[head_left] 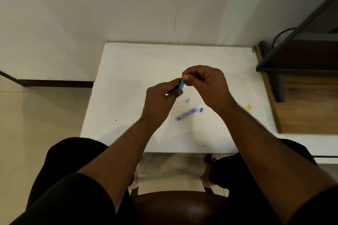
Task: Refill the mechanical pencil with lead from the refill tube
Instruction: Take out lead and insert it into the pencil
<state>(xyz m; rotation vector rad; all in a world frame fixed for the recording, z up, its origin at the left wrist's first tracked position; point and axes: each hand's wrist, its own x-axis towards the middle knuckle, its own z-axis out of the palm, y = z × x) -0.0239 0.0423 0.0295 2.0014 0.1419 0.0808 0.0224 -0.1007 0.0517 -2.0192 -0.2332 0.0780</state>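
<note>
My left hand [162,95] grips the blue mechanical pencil [181,84] above the white table [128,78], with only its upper end showing past my fingers. My right hand [204,80] pinches at the top of that pencil with thumb and forefinger; what it pinches is too small to make out. The blue lead refill tube [186,114] lies flat on the table below my hands, with its small blue cap [201,109] off beside its right end. A small pale blue pencil cap [187,100] lies just above the tube.
A small yellow piece [248,107] lies near the table's right edge. A dark metal-framed wooden shelf [296,82] stands against the right side. The wall runs along the table's far edge. My knees and a brown stool [182,206] are under the near edge.
</note>
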